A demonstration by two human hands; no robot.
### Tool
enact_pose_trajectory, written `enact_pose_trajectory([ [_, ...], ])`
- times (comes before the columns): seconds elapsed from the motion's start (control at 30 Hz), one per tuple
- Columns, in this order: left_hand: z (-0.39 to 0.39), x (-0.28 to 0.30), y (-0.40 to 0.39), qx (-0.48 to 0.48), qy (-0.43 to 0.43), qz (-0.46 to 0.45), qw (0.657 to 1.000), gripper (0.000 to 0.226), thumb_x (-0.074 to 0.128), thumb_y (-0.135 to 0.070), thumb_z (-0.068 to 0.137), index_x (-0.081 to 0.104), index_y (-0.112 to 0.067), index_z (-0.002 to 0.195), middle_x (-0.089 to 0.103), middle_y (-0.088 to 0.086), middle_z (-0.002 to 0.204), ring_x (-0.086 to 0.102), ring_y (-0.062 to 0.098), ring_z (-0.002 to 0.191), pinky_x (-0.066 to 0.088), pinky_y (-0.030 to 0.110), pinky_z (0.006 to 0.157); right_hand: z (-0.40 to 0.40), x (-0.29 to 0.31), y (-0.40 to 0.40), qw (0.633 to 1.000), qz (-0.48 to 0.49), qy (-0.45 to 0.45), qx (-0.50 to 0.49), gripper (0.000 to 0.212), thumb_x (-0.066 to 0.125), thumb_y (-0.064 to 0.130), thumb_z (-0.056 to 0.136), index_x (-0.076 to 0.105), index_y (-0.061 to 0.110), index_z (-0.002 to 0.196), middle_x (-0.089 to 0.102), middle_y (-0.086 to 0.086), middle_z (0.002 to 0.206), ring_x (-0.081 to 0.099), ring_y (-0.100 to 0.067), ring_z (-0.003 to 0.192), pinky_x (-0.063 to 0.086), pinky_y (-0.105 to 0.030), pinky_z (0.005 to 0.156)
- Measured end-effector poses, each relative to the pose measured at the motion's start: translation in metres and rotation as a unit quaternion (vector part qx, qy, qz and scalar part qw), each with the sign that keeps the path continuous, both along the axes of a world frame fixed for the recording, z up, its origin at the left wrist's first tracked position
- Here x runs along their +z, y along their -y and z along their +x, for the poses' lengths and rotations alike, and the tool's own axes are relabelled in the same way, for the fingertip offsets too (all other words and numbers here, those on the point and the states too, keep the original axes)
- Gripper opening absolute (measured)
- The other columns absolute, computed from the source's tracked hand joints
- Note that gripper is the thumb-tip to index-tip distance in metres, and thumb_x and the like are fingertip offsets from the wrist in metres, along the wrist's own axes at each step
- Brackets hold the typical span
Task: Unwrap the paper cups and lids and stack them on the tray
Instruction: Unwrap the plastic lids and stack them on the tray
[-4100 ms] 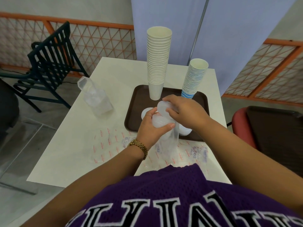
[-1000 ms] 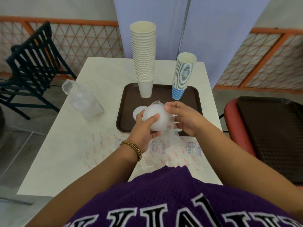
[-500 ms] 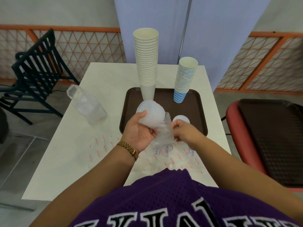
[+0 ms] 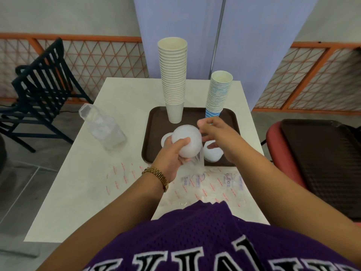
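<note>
A: What has the left hand (image 4: 172, 155) got?

B: A stack of white plastic lids (image 4: 187, 142), gripped round its side with thumb and fingers curled, the top lid facing up. A clear plastic sleeve (image 4: 193, 167) trails off the lower end, just below that hand.

A: And the right hand (image 4: 216, 133)?

B: Just right of the stack, fingers bent toward it. They seem to pinch near the top lid's edge, but I cannot tell whether they have hold of anything.

A: How will those lids handle?

B: Light and thin, I would judge, and a little slick. Squeezed hard at the rim, they would flex. A loose column could shear and spill sideways, so the hold belongs round the side of the stack, low and high together, not on one lid.

A: The sleeve?

B: Soft film, likely clingy. Take it by the loose end under the left hand and draw it away along the stack.

A: Where do they go?

B: Onto the brown tray (image 4: 154, 122), beneath and beyond both hands. Two short piles of lids already sit there: one (image 4: 166, 138) just behind the left hand, one (image 4: 213, 154) under the right wrist. Farther off stand a tall stack of cream paper cups (image 4: 172, 75) and a shorter blue-striped cup stack (image 4: 218, 94).

A: Anything else on the worktop (image 4: 117, 94)?

B: A clear wrapper (image 4: 101, 127) well left of the left hand, and flat printed wrappers (image 4: 218, 184) nearer the body.
</note>
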State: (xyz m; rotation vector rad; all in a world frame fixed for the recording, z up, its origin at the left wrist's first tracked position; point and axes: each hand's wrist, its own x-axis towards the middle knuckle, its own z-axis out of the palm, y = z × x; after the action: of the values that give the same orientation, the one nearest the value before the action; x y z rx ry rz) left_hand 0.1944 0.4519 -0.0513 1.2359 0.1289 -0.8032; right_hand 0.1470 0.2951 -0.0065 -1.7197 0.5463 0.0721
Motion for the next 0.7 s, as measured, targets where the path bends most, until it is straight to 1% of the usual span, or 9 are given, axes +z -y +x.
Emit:
enact_pose_trajectory([
  [0.07,-0.002,0.003,0.002,-0.027,0.036,0.024,0.999,0.056,0.065,-0.028,0.091,0.037,-0.029,0.139,0.05,0.008,0.131,0.056,0.027,0.115,0.055,0.043,0.092,0.001,0.005,-0.006,0.999,0.016,-0.031,0.041,0.027,0.064,0.037,0.092,0.059,0.025,0.115,0.062,0.002,0.113,0.062,-0.017,0.101,0.054,-0.037,0.086],
  [0.17,-0.001,0.003,0.0,-0.061,0.086,0.015,0.994,0.079,0.078,-0.031,0.079,0.032,-0.036,0.143,0.046,0.003,0.136,0.052,0.026,0.12,0.053,0.046,0.095,0.0,0.004,-0.006,0.997,0.065,-0.045,0.007,0.025,0.066,0.022,0.091,0.06,0.019,0.115,0.066,-0.005,0.112,0.063,-0.021,0.098,0.054,-0.04,0.088],
  [0.23,-0.001,0.001,-0.002,-0.084,0.128,0.006,0.988,0.099,0.088,-0.025,0.066,0.027,-0.043,0.143,0.041,0.0,0.139,0.05,0.024,0.123,0.052,0.047,0.097,-0.002,0.004,-0.003,0.994,0.101,-0.042,-0.012,0.023,0.066,0.019,0.091,0.061,0.018,0.113,0.066,-0.007,0.111,0.063,-0.023,0.095,0.053,-0.041,0.086],
  [0.3,-0.003,0.001,-0.001,-0.101,0.189,0.036,0.976,0.105,0.088,-0.017,0.066,0.023,-0.045,0.142,0.036,-0.002,0.14,0.048,0.022,0.124,0.052,0.044,0.097,-0.002,0.004,-0.001,0.996,0.083,-0.044,-0.001,0.023,0.067,0.021,0.09,0.061,0.023,0.112,0.065,-0.005,0.114,0.063,-0.024,0.1,0.054,-0.041,0.085],
  [0.37,-0.005,-0.001,0.0,-0.094,0.233,0.057,0.966,0.1,0.087,-0.016,0.067,0.026,-0.04,0.143,0.038,-0.002,0.139,0.048,0.022,0.125,0.052,0.044,0.097,-0.002,0.006,-0.002,0.999,0.011,-0.043,0.029,0.028,0.067,0.023,0.09,0.059,0.028,0.116,0.061,-0.002,0.115,0.062,-0.022,0.103,0.056,-0.036,0.08],
  [0.43,-0.006,-0.004,0.001,-0.085,0.25,0.067,0.962,0.096,0.089,-0.026,0.063,0.032,-0.038,0.14,0.042,-0.003,0.137,0.049,0.021,0.125,0.052,0.045,0.098,0.0,0.012,-0.003,0.993,-0.097,-0.024,0.066,0.038,0.068,0.022,0.089,0.055,0.032,0.124,0.059,0.002,0.118,0.059,-0.016,0.104,0.052,-0.029,0.079],
  [0.5,-0.007,-0.005,0.001,-0.084,0.258,0.077,0.959,0.09,0.088,-0.024,0.066,0.034,-0.037,0.137,0.045,-0.004,0.134,0.05,0.019,0.123,0.052,0.044,0.099,0.002,0.02,-0.003,0.972,-0.204,0.004,0.113,0.048,0.069,0.022,0.088,0.052,0.031,0.133,0.057,0.006,0.125,0.056,-0.01,0.105,0.045,-0.023,0.084],
  [0.57,-0.007,-0.005,0.002,-0.081,0.27,0.079,0.956,0.084,0.086,-0.02,0.071,0.035,-0.036,0.136,0.047,-0.005,0.132,0.05,0.017,0.122,0.051,0.04,0.1,0.004,0.032,-0.003,0.947,-0.27,0.016,0.176,0.053,0.071,0.028,0.087,0.051,0.028,0.137,0.054,0.008,0.129,0.052,-0.008,0.108,0.041,-0.02,0.086],
  [0.7,-0.008,-0.003,0.007,-0.079,0.298,0.098,0.946,0.078,0.085,-0.02,0.072,0.035,-0.038,0.13,0.046,-0.013,0.127,0.047,0.011,0.122,0.047,0.029,0.099,0.011,0.047,-0.007,0.86,-0.417,-0.022,0.292,0.078,0.079,0.05,0.072,0.044,0.034,0.14,0.049,0.007,0.131,0.046,-0.015,0.118,0.044,-0.034,0.099],
])
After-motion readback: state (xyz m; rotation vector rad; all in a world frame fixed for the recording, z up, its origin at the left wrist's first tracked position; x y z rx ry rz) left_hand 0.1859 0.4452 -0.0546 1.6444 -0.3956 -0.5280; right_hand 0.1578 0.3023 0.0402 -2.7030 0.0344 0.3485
